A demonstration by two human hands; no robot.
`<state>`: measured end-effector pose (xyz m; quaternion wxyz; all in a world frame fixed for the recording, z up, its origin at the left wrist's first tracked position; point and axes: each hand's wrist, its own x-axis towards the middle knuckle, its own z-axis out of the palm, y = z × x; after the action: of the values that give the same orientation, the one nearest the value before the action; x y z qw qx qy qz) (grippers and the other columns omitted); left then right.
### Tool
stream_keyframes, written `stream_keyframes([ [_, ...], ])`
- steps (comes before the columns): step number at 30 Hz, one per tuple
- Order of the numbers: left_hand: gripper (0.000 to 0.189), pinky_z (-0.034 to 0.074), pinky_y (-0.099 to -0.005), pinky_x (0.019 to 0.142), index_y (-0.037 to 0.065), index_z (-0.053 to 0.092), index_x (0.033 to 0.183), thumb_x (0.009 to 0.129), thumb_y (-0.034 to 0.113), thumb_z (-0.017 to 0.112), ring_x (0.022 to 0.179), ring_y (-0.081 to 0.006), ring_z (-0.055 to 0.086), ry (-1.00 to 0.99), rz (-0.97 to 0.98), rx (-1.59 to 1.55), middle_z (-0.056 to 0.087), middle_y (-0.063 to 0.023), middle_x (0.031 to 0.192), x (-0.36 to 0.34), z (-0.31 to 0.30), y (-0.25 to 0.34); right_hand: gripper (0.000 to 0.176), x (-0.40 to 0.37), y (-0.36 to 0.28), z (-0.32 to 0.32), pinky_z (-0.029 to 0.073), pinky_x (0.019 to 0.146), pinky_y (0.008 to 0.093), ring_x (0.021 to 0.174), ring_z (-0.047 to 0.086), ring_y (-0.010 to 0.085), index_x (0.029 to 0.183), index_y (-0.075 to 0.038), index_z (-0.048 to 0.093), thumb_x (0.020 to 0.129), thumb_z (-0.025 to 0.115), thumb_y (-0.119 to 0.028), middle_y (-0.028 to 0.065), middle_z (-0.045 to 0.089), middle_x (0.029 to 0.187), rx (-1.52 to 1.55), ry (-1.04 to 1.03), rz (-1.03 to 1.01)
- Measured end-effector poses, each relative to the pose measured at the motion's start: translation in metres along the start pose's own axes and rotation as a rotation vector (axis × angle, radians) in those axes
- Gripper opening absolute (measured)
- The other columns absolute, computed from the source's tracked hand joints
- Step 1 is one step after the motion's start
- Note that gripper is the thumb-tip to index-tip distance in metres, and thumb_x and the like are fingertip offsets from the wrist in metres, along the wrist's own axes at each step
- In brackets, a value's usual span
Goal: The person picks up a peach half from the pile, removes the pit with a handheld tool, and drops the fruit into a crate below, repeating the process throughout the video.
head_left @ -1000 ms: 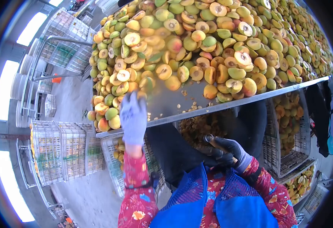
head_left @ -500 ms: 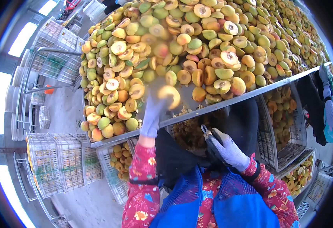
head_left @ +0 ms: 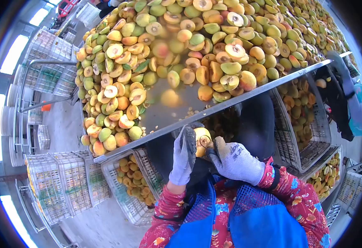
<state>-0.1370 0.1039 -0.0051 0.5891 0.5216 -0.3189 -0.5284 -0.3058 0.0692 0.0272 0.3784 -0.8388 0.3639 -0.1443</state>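
Observation:
My left hand (head_left: 182, 156), in a pale glove with dark, stained fingers, grips a yellow peach half (head_left: 201, 135) with its cut face up. Close against it on the right, my right hand (head_left: 239, 162) is closed in a matching glove. Its fingers hold a small pitting tool with a metal loop (head_left: 204, 141), whose tip meets the middle of the cut face. Most of the tool's handle is hidden in the fingers. Both hands are in front of my body, below the metal table edge (head_left: 230, 101).
Halved peaches (head_left: 230, 49) are heaped over the metal table. Crates of peaches stand below at left (head_left: 121, 194) and right (head_left: 313, 153). Stacked crates (head_left: 65, 182) are on the floor further left. Another person's sleeve (head_left: 357, 107) shows at far right.
My left hand has drawn back from the table to my lap with a peach half. My right hand has shifted slightly left, bringing the loop tool to the fruit. The view has tilted slightly.

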Motion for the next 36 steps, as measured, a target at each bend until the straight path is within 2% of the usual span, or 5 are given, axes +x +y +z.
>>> stream_keyframes([
  [7,0.024,0.05,-0.0312,0.07,-0.002,0.063,0.104,0.099,0.011,0.043,0.077,-0.0181,0.063,0.147,0.28,0.529,0.065,-0.013,0.083,-0.008,0.02,0.004,0.029,-0.007,0.027,0.022,0.046,0.045,0.0367,0.051,0.062,0.0262,0.094,0.003,0.051,0.099,0.049,-0.025,0.0147,0.06,0.063,0.115,0.033,-0.276],
  [12,0.022,0.051,-0.0341,0.071,-0.001,0.062,0.107,0.097,0.01,0.045,0.078,-0.0268,0.067,0.152,0.349,0.79,0.066,-0.016,0.085,-0.012,0.018,-0.006,0.034,-0.009,0.029,0.018,0.046,0.046,0.0279,0.052,0.058,0.0121,0.094,-0.002,0.053,0.102,0.046,-0.035,0.0036,0.059,0.068,0.974,-0.33,0.395],
  [23,0.031,0.051,-0.0334,0.069,-0.002,0.065,0.103,0.101,0.02,0.043,0.075,-0.0238,0.066,0.156,0.025,0.468,0.067,-0.0147,0.083,-0.003,0.015,-0.039,0.037,-0.018,0.038,0.032,0.05,0.059,0.0447,0.067,0.065,0.0378,0.092,0.003,0.056,0.098,0.051,-0.034,0.0233,0.063,0.075,0.101,-0.051,0.045],
  [27,0.026,0.052,-0.0372,0.071,-0.001,0.064,0.104,0.098,0.012,0.042,0.079,-0.0324,0.067,0.155,0.269,0.772,0.066,-0.0198,0.084,-0.008,0.022,-0.026,0.038,-0.01,0.038,0.002,0.034,0.035,0.0215,0.041,0.045,0.0055,0.084,-0.009,0.055,0.101,0.047,-0.042,-0.0012,0.051,0.059,1.511,-0.466,0.728],
  [36,0.03,0.052,-0.0367,0.075,0.001,0.065,0.106,0.101,0.017,0.04,0.082,-0.0297,0.067,0.207,0.136,0.703,0.069,-0.018,0.089,-0.007,0.028,-0.043,0.033,-0.019,0.027,0.024,0.048,0.067,0.0478,0.078,0.063,0.0442,0.095,0.005,0.058,0.099,0.048,-0.027,0.0262,0.062,0.078,0.613,-0.092,0.431],
])
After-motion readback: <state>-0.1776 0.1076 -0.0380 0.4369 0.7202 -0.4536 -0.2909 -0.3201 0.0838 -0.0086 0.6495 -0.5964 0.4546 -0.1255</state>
